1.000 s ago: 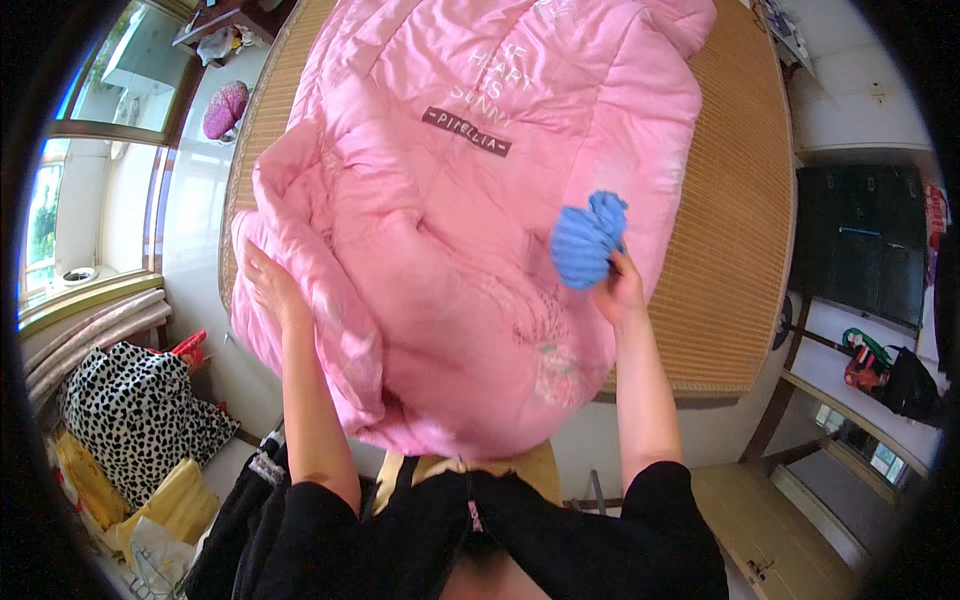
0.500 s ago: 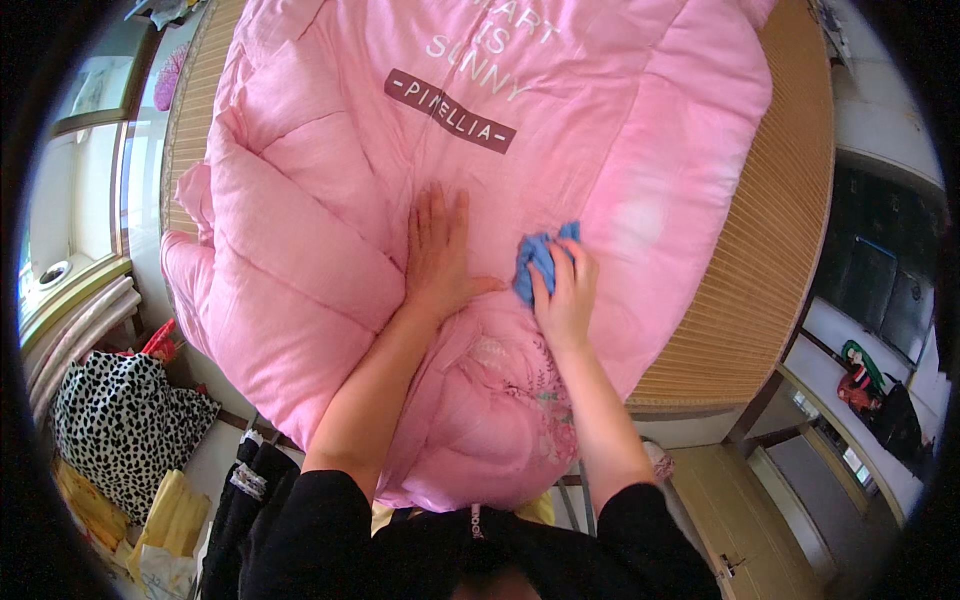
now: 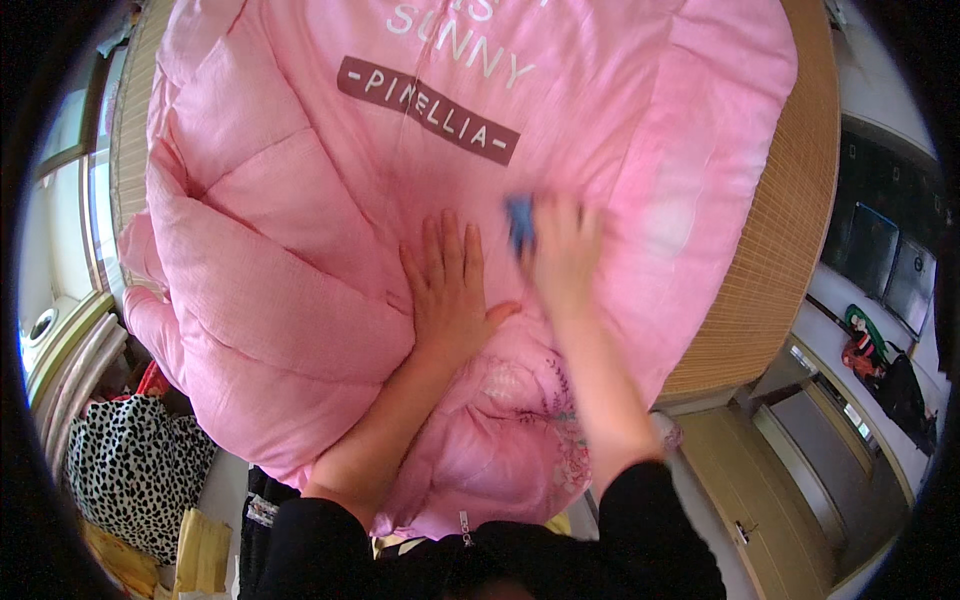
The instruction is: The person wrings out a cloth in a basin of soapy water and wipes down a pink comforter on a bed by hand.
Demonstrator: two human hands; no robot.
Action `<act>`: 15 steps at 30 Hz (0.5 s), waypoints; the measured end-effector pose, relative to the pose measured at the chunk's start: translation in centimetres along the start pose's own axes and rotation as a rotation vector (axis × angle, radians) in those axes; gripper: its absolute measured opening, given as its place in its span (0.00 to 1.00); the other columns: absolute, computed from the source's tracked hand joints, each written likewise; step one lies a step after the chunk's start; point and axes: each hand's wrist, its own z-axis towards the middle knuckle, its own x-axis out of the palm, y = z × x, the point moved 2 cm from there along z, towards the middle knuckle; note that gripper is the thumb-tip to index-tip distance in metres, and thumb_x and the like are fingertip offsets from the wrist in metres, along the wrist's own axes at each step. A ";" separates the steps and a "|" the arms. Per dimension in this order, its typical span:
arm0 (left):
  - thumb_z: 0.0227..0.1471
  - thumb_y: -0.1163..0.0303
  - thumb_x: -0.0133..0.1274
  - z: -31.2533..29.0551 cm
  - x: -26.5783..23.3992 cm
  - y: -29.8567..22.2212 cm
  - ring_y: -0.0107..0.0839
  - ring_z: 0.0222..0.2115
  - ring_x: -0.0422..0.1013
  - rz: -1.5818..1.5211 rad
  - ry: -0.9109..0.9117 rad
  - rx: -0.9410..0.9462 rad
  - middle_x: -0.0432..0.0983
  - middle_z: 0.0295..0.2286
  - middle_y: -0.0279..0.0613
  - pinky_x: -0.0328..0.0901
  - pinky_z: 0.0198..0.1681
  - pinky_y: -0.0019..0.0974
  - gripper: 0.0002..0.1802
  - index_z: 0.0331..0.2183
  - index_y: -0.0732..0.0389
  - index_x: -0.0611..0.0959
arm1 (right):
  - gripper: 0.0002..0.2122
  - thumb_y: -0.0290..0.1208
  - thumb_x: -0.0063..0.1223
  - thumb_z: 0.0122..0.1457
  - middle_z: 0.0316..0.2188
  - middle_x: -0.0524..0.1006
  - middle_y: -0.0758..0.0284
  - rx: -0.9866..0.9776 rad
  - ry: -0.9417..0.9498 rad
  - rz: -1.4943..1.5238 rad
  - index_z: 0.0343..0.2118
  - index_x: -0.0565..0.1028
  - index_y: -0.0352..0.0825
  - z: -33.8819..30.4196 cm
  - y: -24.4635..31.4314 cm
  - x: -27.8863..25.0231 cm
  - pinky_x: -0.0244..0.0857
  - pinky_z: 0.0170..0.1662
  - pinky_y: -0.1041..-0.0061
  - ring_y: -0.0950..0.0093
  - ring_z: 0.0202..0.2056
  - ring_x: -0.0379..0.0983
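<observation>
A puffy pink quilt (image 3: 290, 225) with white lettering and a brown printed strip is spread out before me. My left hand (image 3: 448, 295) lies flat on its middle, fingers spread and thumb out to the right. Just to the right, my right hand (image 3: 565, 250), smeared by motion, grips a crumpled blue cloth (image 3: 520, 222) against the quilt, below the brown strip. The cloth is partly hidden by that hand. Close to my body the quilt bunches up, showing a flower print beneath my right forearm.
The quilt rests on a bed with a tan woven mat (image 3: 770, 220), seen at the right. At lower left lies a black-and-white spotted fabric bundle (image 3: 140, 470) beside yellow cloth (image 3: 203, 550). A wooden door (image 3: 745, 490) stands at lower right; a window is at left.
My right hand has slid the blue cloth forward and slightly left over the quilt. My left hand stays flat on the quilt. The whole view has shifted closer.
</observation>
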 end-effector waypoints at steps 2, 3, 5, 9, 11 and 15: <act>0.37 0.36 0.57 0.3 0.4 -0.7 0.59 0.64 0.36 0.008 0.005 0.049 0.37 0.63 0.62 0.32 0.61 0.69 0.63 0.62 0.68 0.51 | 0.11 0.24 0.55 0.44 0.37 0.72 0.59 0.079 -0.043 -0.090 0.34 0.74 0.35 9.2 -4.3 -0.4 0.63 0.43 0.56 0.54 0.42 0.67; 0.38 0.35 0.56 0.9 0.6 -0.5 0.60 0.64 0.34 0.020 0.002 0.072 0.35 0.63 0.62 0.31 0.61 0.69 0.64 0.62 0.69 0.50 | 0.11 0.25 0.55 0.44 0.37 0.72 0.59 0.115 -0.066 -0.081 0.34 0.74 0.35 11.5 -5.5 -1.2 0.63 0.44 0.55 0.53 0.42 0.67; 0.38 0.35 0.56 0.9 0.3 -0.5 0.61 0.64 0.35 0.011 0.033 0.067 0.36 0.63 0.63 0.32 0.60 0.70 0.64 0.62 0.69 0.51 | 0.10 0.25 0.54 0.44 0.38 0.73 0.59 0.185 -0.052 -0.035 0.33 0.73 0.34 12.6 -6.0 -1.9 0.62 0.45 0.55 0.51 0.43 0.67; 0.35 0.41 0.61 0.2 -0.7 0.6 0.55 0.64 0.38 0.017 0.100 -0.025 0.41 0.63 0.58 0.36 0.61 0.69 0.60 0.61 0.66 0.57 | 0.09 0.25 0.51 0.48 0.40 0.73 0.59 0.369 0.085 0.620 0.35 0.75 0.35 -2.1 3.9 -2.0 0.61 0.49 0.53 0.52 0.50 0.65; 0.34 0.41 0.62 0.2 -0.4 0.6 0.55 0.64 0.38 -0.004 0.078 -0.017 0.41 0.63 0.58 0.37 0.61 0.68 0.61 0.61 0.66 0.57 | 0.10 0.25 0.50 0.49 0.41 0.73 0.59 -0.023 0.106 0.252 0.36 0.75 0.36 -1.3 2.3 -0.6 0.61 0.49 0.53 0.53 0.49 0.65; 0.37 0.38 0.59 1.2 0.0 -0.1 0.59 0.64 0.34 -0.036 0.033 0.038 0.37 0.63 0.62 0.32 0.60 0.71 0.63 0.62 0.70 0.52 | 0.08 0.27 0.51 0.50 0.39 0.74 0.61 -0.074 0.048 -0.107 0.35 0.75 0.36 12.6 -3.8 -0.4 0.63 0.47 0.60 0.57 0.42 0.68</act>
